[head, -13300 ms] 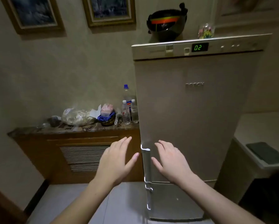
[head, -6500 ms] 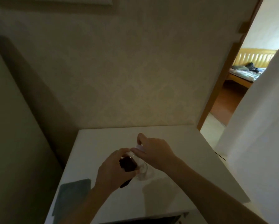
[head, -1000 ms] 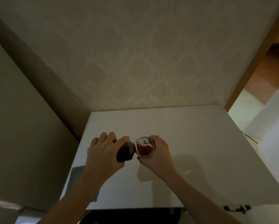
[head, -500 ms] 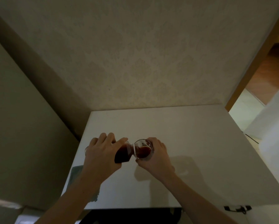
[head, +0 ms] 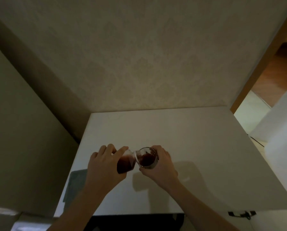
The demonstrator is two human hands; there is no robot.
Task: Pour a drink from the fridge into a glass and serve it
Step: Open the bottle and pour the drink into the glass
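The left hand (head: 104, 165) is wrapped around a small bottle (head: 125, 163) of dark red drink, tipped steeply so its white-ringed mouth meets the rim of the glass (head: 147, 158). The right hand (head: 159, 165) is curled around the glass from the far side and underneath, steadying it just above or on the white worktop (head: 197, 147); which of the two I cannot tell. Dark liquid already sits in the glass, so the pour looks well under way.

From here the likeliest trouble is a spill: the bottle neck rests right at the rim, and a slight drift of either hand would send the drink down the outside of the glass onto the pale surface. The glass looks small, so tipping further without watching the level could overfill it. Both hands are near the worktop's left front part, close to a grey mat (head: 77, 182), which may catch drips or be stained.

The light is dim, so the stream itself cannot be made out, nor the fill level. The left palm hides most of the bottle, and no cap shows
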